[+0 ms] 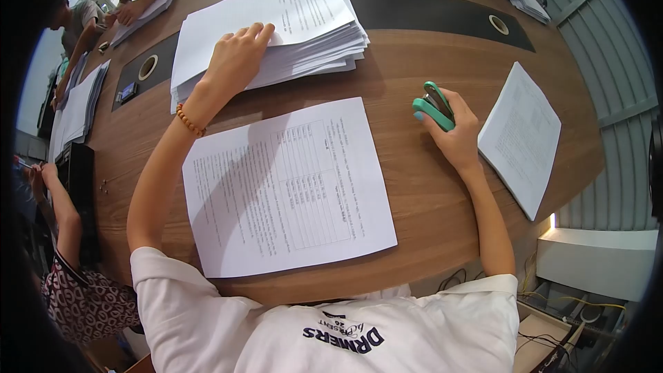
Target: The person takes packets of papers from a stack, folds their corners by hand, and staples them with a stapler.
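Near the table's [421, 197] near edge, a printed paper [311, 166] lay flat, text and grids facing up, just this side of the tall paper pile [304, 52]. The pile, its edges uneven, sat farther back toward the far left part, overlapping the dark inlaid strip [435, 12]. The left hand [238, 59] rested on top of it, fingers narrow and bent over the top sheet; thumb hidden, so can't tell if anything was pinched. The right hand [457, 128] was closed around a green stapler [436, 107], held right of the paper and apart from it, no paper seen between the stapler's arms. Another stack [521, 131] lay by the right edge. Other people's hands [130, 12] were at papers by the left edge, well apart.

Step in hand, as judged: handling sheets at the pile, stapler at the ready, not in use on any paper. Taking a sheet would call for a clean pinch at its edge; stapling would call for squared edges and a corner between the stapler's arms.
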### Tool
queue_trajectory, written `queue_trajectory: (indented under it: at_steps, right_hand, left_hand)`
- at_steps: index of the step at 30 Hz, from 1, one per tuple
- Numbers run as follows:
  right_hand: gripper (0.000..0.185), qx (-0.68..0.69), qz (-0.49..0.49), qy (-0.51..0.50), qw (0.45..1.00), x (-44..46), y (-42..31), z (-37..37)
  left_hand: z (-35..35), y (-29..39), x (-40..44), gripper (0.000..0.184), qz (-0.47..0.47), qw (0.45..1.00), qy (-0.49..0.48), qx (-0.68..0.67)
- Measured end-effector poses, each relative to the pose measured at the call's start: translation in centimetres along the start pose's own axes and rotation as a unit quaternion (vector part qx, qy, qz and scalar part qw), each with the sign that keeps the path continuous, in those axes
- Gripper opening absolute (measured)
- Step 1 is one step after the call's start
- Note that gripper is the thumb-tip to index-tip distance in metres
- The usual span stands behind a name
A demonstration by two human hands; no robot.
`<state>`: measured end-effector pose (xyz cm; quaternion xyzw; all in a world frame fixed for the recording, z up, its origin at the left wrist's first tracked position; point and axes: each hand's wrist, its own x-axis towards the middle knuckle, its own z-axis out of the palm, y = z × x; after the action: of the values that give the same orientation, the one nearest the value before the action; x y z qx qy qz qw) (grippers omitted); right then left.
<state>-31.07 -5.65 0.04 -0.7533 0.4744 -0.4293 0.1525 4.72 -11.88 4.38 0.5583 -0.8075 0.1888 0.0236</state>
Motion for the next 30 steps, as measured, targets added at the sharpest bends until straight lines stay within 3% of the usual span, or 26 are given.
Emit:
queue_trajectory:
  at_steps: [1, 2, 4, 6, 8, 9, 11, 12, 14, 16, 17, 19, 30]
  right_hand:
    - [0.038, -0.056, -0.060, 0.038, 0.996, 0.0, 0.0, 0.3]
    - [0.038, -0.056, -0.058, 0.036, 0.996, 0.0, 0.0, 0.3]
    - [0.040, -0.204, -0.074, 0.012, 0.976, 0.1, -0.1, 0.2]
    - [0.042, -0.211, -0.058, -0.006, 0.976, -0.1, 0.5, 0.2]
    - [0.044, -0.217, -0.043, -0.022, 0.975, -0.2, 0.7, 0.3]
    - [0.045, -0.239, -0.058, -0.016, 0.969, -0.2, 0.6, 0.2]
    - [0.046, -0.262, -0.068, -0.011, 0.963, -0.2, 0.0, 0.1]
    - [0.044, -0.259, -0.097, 0.021, 0.961, 0.1, -0.8, 0.0]
    - [0.043, -0.256, -0.123, 0.051, 0.957, 0.4, -2.9, 0.0]
    - [0.037, -0.009, 0.034, -0.068, 0.997, -0.1, -5.3, 0.5]
    - [0.037, -0.009, 0.036, -0.067, 0.997, -0.5, -5.9, 1.1]
    - [0.033, 0.092, 0.109, -0.160, 0.977, -1.3, -6.8, 2.5]
    - [0.031, 0.116, 0.111, -0.137, 0.977, -1.3, -6.5, 5.1]
  left_hand:
    - [0.3, -0.3, 0.0, 0.033, 0.009, 1.000, 0.010, 0.002]
    - [0.6, -0.6, -0.2, 0.030, 0.017, 1.000, 0.020, 0.004]
    - [0.7, -1.0, -0.8, 0.034, 0.040, 0.998, 0.038, 0.024]
    - [0.5, -0.6, -1.2, 0.039, 0.063, 0.995, 0.056, 0.044]
    - [-0.6, 1.6, -1.5, 0.045, 0.044, 0.983, 0.175, 0.041]
    - [-1.8, 3.3, -2.4, 0.045, 0.046, 0.983, 0.174, 0.040]
    - [-4.1, 6.9, -4.9, 0.040, 0.040, 0.972, 0.060, -0.224]
    - [-4.1, 7.7, -5.6, 0.040, 0.042, 0.972, 0.058, -0.225]
    - [-3.3, 8.8, -6.7, 0.039, 0.014, 0.930, 0.022, -0.368]
    - [-2.1, 9.3, -7.2, 0.040, 0.000, 0.917, 0.018, -0.398]
    - [-1.7, 9.4, -7.3, 0.040, -0.014, 0.905, 0.017, -0.425]
    - [-1.4, 9.6, -7.4, 0.040, -0.013, 0.900, 0.012, -0.434]
    - [-1.5, 9.7, -7.2, 0.036, -0.019, 0.883, 0.005, -0.469]
